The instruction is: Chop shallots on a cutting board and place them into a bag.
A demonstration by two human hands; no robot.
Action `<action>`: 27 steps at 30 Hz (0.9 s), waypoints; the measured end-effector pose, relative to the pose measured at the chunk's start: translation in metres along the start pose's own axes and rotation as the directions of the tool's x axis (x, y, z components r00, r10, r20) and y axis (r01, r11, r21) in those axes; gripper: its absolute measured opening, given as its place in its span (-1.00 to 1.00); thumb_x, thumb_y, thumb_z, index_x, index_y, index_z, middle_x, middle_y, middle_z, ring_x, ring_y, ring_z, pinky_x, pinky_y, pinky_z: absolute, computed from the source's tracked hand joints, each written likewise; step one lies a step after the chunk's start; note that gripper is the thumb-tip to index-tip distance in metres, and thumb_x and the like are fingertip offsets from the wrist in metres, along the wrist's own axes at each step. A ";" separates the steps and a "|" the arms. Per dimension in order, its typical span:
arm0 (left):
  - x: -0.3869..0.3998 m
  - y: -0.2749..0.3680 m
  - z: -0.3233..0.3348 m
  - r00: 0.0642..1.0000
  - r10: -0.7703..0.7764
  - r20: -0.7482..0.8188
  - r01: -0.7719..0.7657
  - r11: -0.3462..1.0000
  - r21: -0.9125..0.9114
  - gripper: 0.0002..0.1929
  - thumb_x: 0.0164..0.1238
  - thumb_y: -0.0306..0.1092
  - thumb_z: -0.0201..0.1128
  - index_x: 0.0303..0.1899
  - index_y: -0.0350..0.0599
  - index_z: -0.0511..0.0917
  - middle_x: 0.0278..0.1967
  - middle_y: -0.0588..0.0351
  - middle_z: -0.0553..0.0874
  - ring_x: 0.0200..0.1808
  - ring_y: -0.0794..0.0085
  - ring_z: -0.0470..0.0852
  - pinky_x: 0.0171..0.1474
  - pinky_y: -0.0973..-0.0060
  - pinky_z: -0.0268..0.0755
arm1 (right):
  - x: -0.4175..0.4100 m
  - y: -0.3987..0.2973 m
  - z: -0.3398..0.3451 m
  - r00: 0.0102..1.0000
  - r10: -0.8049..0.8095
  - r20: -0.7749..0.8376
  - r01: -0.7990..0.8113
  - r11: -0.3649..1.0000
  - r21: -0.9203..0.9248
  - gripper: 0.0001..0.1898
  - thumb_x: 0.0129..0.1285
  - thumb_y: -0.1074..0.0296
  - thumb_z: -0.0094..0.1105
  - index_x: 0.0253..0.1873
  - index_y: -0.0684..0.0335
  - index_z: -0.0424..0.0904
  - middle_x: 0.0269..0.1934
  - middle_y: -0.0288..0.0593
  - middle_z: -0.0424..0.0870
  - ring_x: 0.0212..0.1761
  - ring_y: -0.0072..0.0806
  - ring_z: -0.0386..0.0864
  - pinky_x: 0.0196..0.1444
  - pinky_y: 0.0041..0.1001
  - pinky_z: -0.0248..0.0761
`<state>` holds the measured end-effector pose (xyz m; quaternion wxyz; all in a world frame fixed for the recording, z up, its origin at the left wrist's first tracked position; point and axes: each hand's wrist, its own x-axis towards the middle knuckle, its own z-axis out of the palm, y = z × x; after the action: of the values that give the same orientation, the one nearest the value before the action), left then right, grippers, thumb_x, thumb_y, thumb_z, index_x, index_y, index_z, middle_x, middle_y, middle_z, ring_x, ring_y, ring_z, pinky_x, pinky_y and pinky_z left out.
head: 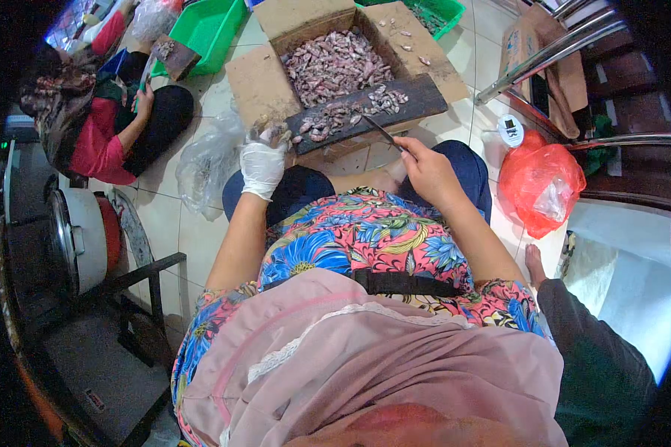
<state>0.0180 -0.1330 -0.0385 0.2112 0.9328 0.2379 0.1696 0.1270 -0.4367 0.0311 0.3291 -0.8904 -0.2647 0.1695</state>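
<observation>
My left hand [263, 165] wears a white glove with soiled fingertips. It is at the left end of a dark board [425, 100], fingers bent around what looks like a small pale piece, though I cannot tell whether it grips it. My bare right hand [428, 167] holds a knife [379, 127], its blade tip among small pinkish-grey pieces [324, 124] on the board. The board rests across the near side of an open cardboard box [263, 84]. Inside lies a heap of similar pieces [338, 64]; their exact kind is unclear.
At left, another person's hand [143, 100] grips a green-handled knife by a wooden block [176, 56]. Green trays [215, 33] stand beyond. A clear plastic bag [209, 162] lies left of my knees, a red plastic bag [537, 184] right. Metal rails [553, 58] and another person's foot [534, 265] are at right.
</observation>
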 end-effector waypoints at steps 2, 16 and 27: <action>0.001 0.002 -0.002 0.997 0.069 -0.028 -0.067 0.995 0.071 -0.69 0.15 -0.14 0.34 -0.10 0.00 0.69 0.03 -0.15 0.62 -0.05 0.00 0.64 0.03 0.19 0.46 | 0.001 0.004 0.007 1.000 -0.025 -0.017 0.025 1.000 -0.010 -0.69 0.37 0.33 -0.02 0.17 0.13 0.50 -0.03 0.08 0.63 -0.02 0.04 0.59 0.00 -0.24 0.47; 0.003 -0.005 0.004 0.992 0.116 -0.058 -0.116 0.993 0.006 -0.66 0.17 -0.15 0.33 -0.06 -0.05 0.66 0.03 -0.17 0.60 0.02 0.00 0.59 0.06 0.20 0.44 | 0.002 0.018 0.024 0.989 -0.133 -0.069 0.132 0.991 -0.027 -0.69 0.35 0.34 0.02 0.17 0.10 0.51 -0.08 0.08 0.65 -0.10 0.03 0.61 -0.06 -0.17 0.48; 0.010 0.001 0.007 0.990 0.135 -0.050 -0.135 0.991 -0.002 -0.73 0.18 -0.14 0.32 -0.14 -0.02 0.69 -0.01 -0.15 0.63 -0.09 0.00 0.64 -0.03 0.22 0.49 | -0.009 0.021 0.035 0.982 -0.182 0.044 0.187 0.936 -0.300 -0.64 0.31 0.33 0.07 0.20 0.00 0.49 -0.28 0.02 0.65 -0.24 0.06 0.64 -0.26 -0.17 0.55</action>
<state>0.0293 -0.1305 -0.0417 0.1955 0.9417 0.1788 0.2075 0.1111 -0.4380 -0.0077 0.2012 -0.9003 -0.3722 0.1021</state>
